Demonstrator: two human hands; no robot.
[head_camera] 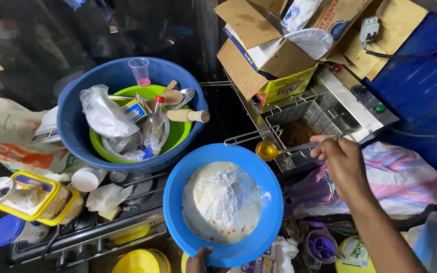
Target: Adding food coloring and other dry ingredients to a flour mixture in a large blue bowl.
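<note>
My right hand (341,161) pinches the ladle (269,150), brimming with oil, at one o'clock just off the blue bowl (178,202) of flour (222,198). Left hand (199,260) at six, fingers curled on the rim. Any tilt now, I reckon oil spills short.

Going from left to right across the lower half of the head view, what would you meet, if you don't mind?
Yellow tub → white bottle → blue bowl of flour → ladle of oil → right hand → striped plastic bag.
</note>
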